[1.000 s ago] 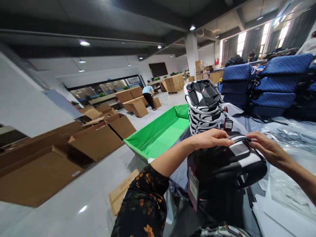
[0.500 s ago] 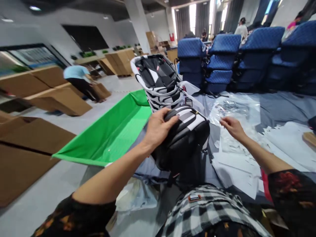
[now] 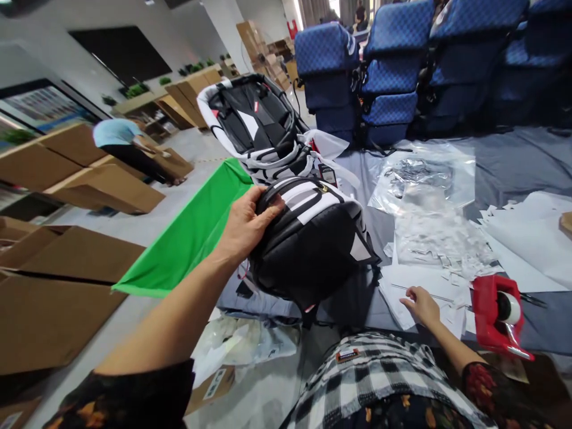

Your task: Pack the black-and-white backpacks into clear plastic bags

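Note:
A black backpack [image 3: 308, 250] with white and grey panels rests in front of me, tilted on the table's near left edge. My left hand [image 3: 250, 223] is closed on its upper left edge, thumb on top. Over white paper sheets [image 3: 397, 286] to the right hovers my right hand [image 3: 422, 307]. Its fingers are loosely curled, thumb apart from them, with nothing visible between. Beyond the backpack leans a stack of similar black-and-white bags [image 3: 268, 119]. A red tape dispenser [image 3: 485, 310] with a white roll lies right of my right hand.
On the left is a green fabric bin [image 3: 187, 238], with cardboard boxes [image 3: 67, 310] past it. Clear plastic bags [image 3: 420, 173] lie on the grey-covered table. Stacked blue quilted bags [image 3: 393, 77] line its far side. A person in light blue [image 3: 118, 134] bends over boxes.
My right hand has come down and nearer to me, from the plastic bags to the papers. My left hand keeps its grip while the backpack tips slightly. The view has shifted, showing the tape dispenser.

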Demonstrator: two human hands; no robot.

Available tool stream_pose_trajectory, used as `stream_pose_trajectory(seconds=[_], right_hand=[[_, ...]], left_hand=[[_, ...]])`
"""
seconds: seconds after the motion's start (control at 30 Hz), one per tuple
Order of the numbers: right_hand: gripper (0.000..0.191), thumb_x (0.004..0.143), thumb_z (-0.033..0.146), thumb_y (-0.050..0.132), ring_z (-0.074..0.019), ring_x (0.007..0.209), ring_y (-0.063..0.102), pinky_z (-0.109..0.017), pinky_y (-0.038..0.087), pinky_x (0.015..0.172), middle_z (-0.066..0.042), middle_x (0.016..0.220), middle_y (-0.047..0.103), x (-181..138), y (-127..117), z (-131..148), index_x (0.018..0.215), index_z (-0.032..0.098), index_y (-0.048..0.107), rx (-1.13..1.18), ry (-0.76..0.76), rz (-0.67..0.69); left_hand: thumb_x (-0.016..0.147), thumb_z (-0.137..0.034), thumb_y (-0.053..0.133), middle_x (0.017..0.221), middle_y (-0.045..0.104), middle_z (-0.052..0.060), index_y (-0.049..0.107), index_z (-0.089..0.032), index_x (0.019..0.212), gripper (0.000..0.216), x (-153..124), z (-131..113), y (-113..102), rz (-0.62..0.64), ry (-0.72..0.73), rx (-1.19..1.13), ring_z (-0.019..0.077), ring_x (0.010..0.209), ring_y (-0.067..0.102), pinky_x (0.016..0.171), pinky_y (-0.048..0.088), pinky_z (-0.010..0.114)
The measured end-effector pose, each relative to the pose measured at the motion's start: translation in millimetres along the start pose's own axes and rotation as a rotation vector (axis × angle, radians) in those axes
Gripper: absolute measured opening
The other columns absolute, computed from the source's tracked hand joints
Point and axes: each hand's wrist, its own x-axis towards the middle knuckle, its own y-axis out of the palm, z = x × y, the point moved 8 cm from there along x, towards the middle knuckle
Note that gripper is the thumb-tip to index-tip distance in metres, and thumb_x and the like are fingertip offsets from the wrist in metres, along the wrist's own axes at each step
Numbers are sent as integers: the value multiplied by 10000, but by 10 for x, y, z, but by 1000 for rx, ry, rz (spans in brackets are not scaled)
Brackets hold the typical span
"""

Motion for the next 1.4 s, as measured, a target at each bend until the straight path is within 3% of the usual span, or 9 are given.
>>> stream_pose_trajectory(seconds=[0.23, 0.33, 0.47, 0.53, 0.7, 1.03, 1.13, 1.27, 1.4], right_hand=[[339, 906, 477, 445, -273, 787, 629, -351, 447, 616, -80, 801, 655, 8, 25, -30, 749, 237, 627, 2, -112, -40], [413, 942, 530, 423, -248, 763, 632, -359, 495, 669, -69, 768, 633, 95, -140, 26, 748, 233, 634, 45, -251, -56], [516, 979, 620, 392, -227, 736, 621, -360, 516, 690, -72, 746, 621, 81, -436, 182, 742, 223, 622, 91, -437, -99], [487, 994, 600, 422, -220, 744, 613, -354, 509, 699, -71, 764, 627, -38, -527, 342, 763, 220, 622, 94, -521, -113], [306, 1022, 384, 489, -206, 721, 582, -329, 467, 660, -50, 770, 626, -546, -503, 911, 805, 218, 627, 47, -720, -163], [512, 928, 436, 667, -263, 1184, 625, -420, 545, 983, -132, 1292, 637, -417, -1164, 1255, 1388, 257, 528, 203, -783, -237], [578, 863, 547, 718, -304, 1307, 564, -487, 474, 1095, -121, 1363, 632, -179, -1245, 1516, 1355, 270, 591, 282, -764, 8], [537, 919, 711, 513, -246, 872, 715, -371, 586, 868, -65, 812, 729, -115, -1250, 1963, 776, 226, 693, 418, -641, 219], [529, 925, 696, 504, -122, 476, 539, -204, 457, 462, -2, 576, 589, -202, -1466, 2360, 770, 210, 648, 402, -609, 169]], left_hand=[[759, -338, 798, 1191, 650, 90, 657, -250, 1169, 443, -519, -697, -48, -252, 462, 317, 324, 1193, 554, 1066, 416, 464], [880, -215, 678, 1019, 693, 42, 687, -265, 1068, 195, -1081, -729, 604, 81, 573, 148, 216, 998, 637, 934, 499, 362], [847, -439, 733, 985, 712, 69, 702, -183, 1068, 339, -1683, 200, 2252, 869, -178, -231, 203, 895, 666, 793, 529, 307], [769, -432, 803, 996, 710, 93, 687, -133, 1040, 420, -1813, 765, 2841, 789, -698, -351, 215, 900, 680, 792, 538, 309], [811, -332, 747, 915, 670, 88, 656, -101, 1039, 336, -1685, 1275, 3536, 509, -793, -258, 234, 898, 658, 818, 518, 345], [874, -356, 652, 874, 728, 43, 743, -159, 954, 232, -1615, 923, 2736, 424, -369, -405, 186, 832, 640, 789, 490, 280], [863, -523, 679, 844, 721, 52, 755, -148, 970, 397, -1603, 602, 2365, 487, -241, -513, 168, 757, 621, 725, 469, 267], [803, -678, 701, 930, 735, 98, 718, -132, 1064, 605, -1640, 450, 1887, 402, -303, -666, 192, 799, 668, 735, 510, 291], [504, -713, 890, 1361, 627, 190, 398, -172, 1509, 1243, -1699, 232, 1553, 306, -29, -427, 321, 1140, 664, 1001, 533, 460]])
